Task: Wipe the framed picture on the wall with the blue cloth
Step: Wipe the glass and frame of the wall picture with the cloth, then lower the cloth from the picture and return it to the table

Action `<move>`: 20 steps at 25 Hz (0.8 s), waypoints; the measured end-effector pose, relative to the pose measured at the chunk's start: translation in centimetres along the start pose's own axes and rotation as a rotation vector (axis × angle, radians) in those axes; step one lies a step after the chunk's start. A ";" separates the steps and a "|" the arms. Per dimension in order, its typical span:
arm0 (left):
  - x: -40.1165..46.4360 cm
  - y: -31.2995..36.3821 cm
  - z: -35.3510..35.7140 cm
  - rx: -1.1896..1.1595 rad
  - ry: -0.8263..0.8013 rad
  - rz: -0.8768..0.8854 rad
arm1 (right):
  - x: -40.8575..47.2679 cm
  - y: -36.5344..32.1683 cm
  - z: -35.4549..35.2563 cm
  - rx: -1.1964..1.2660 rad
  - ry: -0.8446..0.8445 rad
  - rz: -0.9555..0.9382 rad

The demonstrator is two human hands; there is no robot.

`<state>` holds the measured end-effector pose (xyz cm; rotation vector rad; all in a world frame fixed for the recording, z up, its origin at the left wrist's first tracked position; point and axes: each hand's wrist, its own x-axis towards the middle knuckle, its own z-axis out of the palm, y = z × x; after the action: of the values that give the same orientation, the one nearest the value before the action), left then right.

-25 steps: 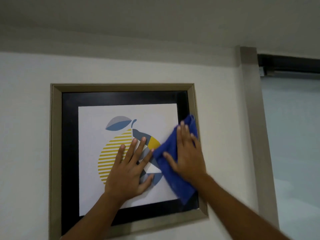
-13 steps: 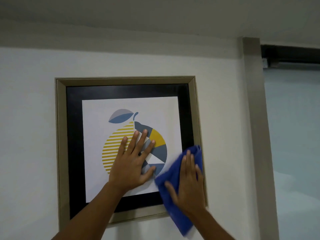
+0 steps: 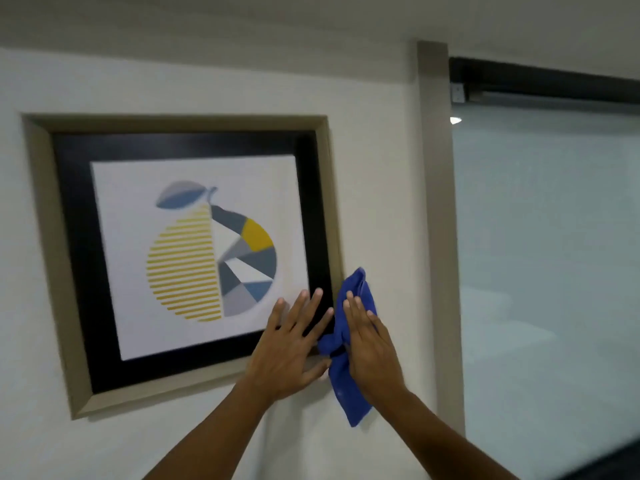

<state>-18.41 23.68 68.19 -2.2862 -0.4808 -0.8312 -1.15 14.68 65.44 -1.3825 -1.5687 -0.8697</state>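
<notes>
The framed picture (image 3: 52, 258) hangs on the white wall, with a beige frame, a black mat and a print of a striped yellow fruit. My left hand (image 3: 294, 344) lies flat, fingers spread, over the picture's lower right corner. My right hand (image 3: 372, 344) presses the blue cloth (image 3: 349, 400) against the frame's right edge near that corner. The cloth is bunched; one end sticks up above my fingers and the other hangs below my palm against the wall.
A beige vertical post (image 3: 438, 237) stands right of the picture. Beyond it is a frosted glass panel (image 3: 547, 271) under a black top rail (image 3: 540, 83). The ceiling runs close above.
My right hand slid the cloth from the picture's right side down to its lower right corner and edge. My left hand shifted from the print's middle to the lower right corner. The view swung right.
</notes>
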 end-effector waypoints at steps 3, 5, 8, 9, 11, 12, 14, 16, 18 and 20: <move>1.3 6.4 2.6 -0.122 -0.019 0.041 | -5.9 3.3 -2.3 -0.078 -0.081 0.093; 1.9 11.0 4.6 -0.216 -0.044 0.099 | -10.8 5.5 -4.3 -0.140 -0.183 0.126; 1.7 18.0 8.5 -0.288 -0.131 0.208 | -18.4 8.4 -7.1 -0.204 -0.313 0.242; 1.1 20.7 9.9 -0.314 -0.170 0.239 | -21.2 9.0 -8.1 -0.231 -0.348 0.293; -0.6 26.1 12.8 -0.375 -0.251 0.291 | -26.5 10.1 -9.7 -0.235 -0.450 0.390; -2.0 29.2 14.5 -0.415 -0.298 0.309 | -29.7 10.8 -10.2 -0.229 -0.514 0.442; -5.6 34.9 16.7 -0.520 -0.377 0.317 | -35.7 11.0 -11.4 -0.252 -0.594 0.504; -10.4 41.0 19.4 -0.714 -0.471 0.308 | -42.9 11.0 -11.7 -0.261 -0.689 0.541; -16.0 46.6 22.1 -0.887 -0.539 0.241 | -50.6 10.1 -11.6 -0.227 -0.769 0.593; -22.1 51.8 24.5 -0.996 -0.633 0.191 | -58.3 9.0 -11.6 -0.200 -0.865 0.673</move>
<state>3.27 0.57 15.60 -3.4689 -0.0754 -0.2084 11.16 -17.71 16.27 -2.4338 -1.4185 0.0223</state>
